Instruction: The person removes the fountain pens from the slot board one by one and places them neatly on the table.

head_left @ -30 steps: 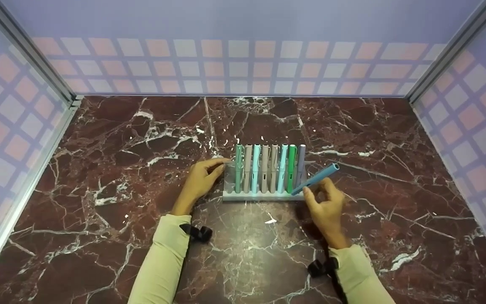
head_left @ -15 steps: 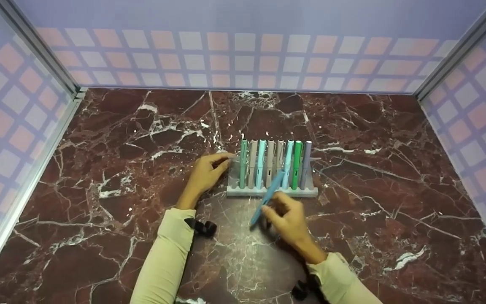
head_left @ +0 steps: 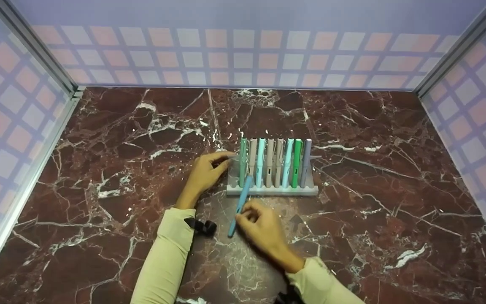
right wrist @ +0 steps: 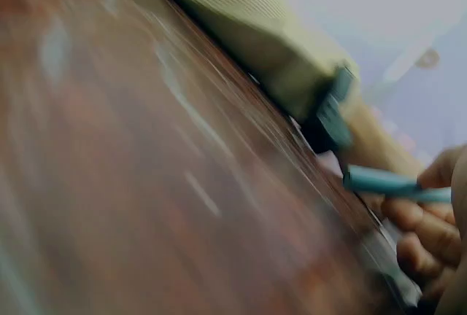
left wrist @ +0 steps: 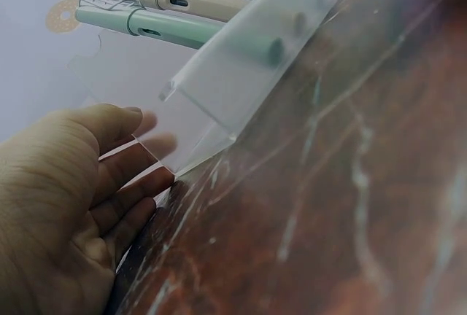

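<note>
A clear pen stand [head_left: 273, 191] holds a row of upright pens: grey-green, taupe, pale blue, bright green [head_left: 297, 164] and, at the right end, grey-purple [head_left: 306, 164]. My left hand [head_left: 207, 172] holds the stand's left edge. In the left wrist view, the thumb lies on one side of the clear panel [left wrist: 197, 122] and fingertips show through it. My right hand [head_left: 264, 226] pinches a blue pen [head_left: 243, 200] between thumb and fingers, tilted, in front of the stand's left part. In the right wrist view one end of this blue pen [right wrist: 379, 181] sticks out past the fingers.
The stand is on a dark red marble-patterned tabletop [head_left: 373, 177] with white veins. Purple walls [head_left: 243, 17] with pink and white squares enclose it at the back and sides. A black strap [head_left: 203, 227] is on the left wrist.
My right hand has carried the blue pen from the stand's right end leftward to in front of its left part, turning the pen more upright in view. The left hand stays on the stand's edge.
</note>
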`<state>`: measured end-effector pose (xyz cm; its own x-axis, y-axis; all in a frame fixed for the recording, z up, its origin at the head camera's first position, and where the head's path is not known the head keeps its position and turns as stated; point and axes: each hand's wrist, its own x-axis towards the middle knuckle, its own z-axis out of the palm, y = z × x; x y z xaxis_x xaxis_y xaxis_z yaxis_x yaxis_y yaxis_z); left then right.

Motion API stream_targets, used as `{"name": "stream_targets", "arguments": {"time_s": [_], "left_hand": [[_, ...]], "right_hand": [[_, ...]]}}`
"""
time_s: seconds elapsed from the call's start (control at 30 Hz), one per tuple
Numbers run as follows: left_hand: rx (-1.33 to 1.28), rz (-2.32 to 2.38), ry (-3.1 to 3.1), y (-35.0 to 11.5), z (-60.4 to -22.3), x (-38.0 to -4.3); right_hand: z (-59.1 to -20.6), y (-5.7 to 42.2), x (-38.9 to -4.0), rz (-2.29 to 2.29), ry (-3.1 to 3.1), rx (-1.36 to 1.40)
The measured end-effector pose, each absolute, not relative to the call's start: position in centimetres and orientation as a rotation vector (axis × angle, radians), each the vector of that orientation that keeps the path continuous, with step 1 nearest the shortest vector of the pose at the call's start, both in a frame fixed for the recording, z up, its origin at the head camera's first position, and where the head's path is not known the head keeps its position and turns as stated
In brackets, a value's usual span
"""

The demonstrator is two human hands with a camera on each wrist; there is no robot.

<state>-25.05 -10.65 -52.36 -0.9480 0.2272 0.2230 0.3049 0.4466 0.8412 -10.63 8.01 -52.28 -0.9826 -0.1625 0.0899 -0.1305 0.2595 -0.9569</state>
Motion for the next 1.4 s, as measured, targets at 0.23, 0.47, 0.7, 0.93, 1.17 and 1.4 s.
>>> {"name": "stream_targets", "arguments": {"time_s": [0.23, 0.47, 0.7, 0.93, 1.17, 1.4], "left_hand": [[-0.508, -1.552, -2.594, -10.7, -52.5, -24.9], [-0.496, -1.526, -2.617, -10.7, -52.3, -24.9], [-0.499, -1.498, -2.618, -10.6, -52.3, -25.0], [-0.510, -1.500, -2.611, -10.7, -52.4, -25.0], [-0.525, -1.490, -2.623, -10.7, -52.4, -25.1], [-0.527, -1.501, -2.603, -10.7, -52.5, -25.1]], "right_hand": [[-52.3, 6.7, -9.4, -1.651, 2.654, -0.309], [-52.2, 6.8, -9.4, -1.595, 2.686, -0.347], [-52.1, 6.5, -9.0, -1.528, 2.779, -0.345], [-52.0, 6.1, -8.7, -1.500, 2.835, -0.335], [-52.1, 5.8, -8.6, -1.404, 2.934, -0.382], [-52.1, 5.5, -8.3, -1.300, 3.010, -0.349]]}}
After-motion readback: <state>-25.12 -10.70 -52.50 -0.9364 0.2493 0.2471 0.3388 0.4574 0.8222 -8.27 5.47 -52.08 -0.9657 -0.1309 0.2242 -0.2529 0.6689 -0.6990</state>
